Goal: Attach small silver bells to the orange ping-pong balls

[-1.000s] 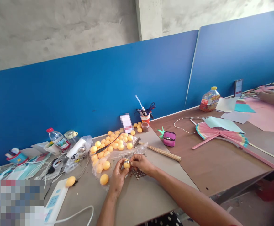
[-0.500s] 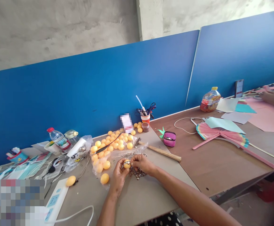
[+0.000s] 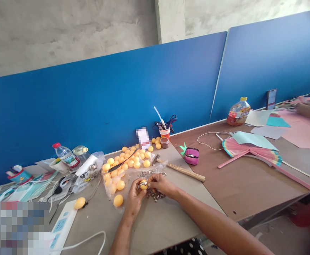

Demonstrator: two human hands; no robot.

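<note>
An orange ball (image 3: 143, 186) with a row of small silvery studs across it is gripped between the thumb and fingers of my left hand (image 3: 136, 194). My right hand (image 3: 159, 183) meets the ball's right side with thumb and fingertips pinched together; whatever they hold is too small to make out. Under and behind my hands lies a heap of small shiny metal pieces (image 3: 156, 196). To the left, several more orange balls (image 3: 120, 185) sit on and in a clear plastic bag (image 3: 136, 173).
A wooden-handled hammer (image 3: 181, 170) lies right of the hands, near a purple pouch (image 3: 192, 156). Bottles (image 3: 67, 156), cables and a power strip (image 3: 64, 225) crowd the left. A pink paper fan (image 3: 247, 150) lies right; another person's hand (image 3: 308, 108) is at far right.
Both hands stay on the ball in nearly the same place. The camera view shifts very slightly.
</note>
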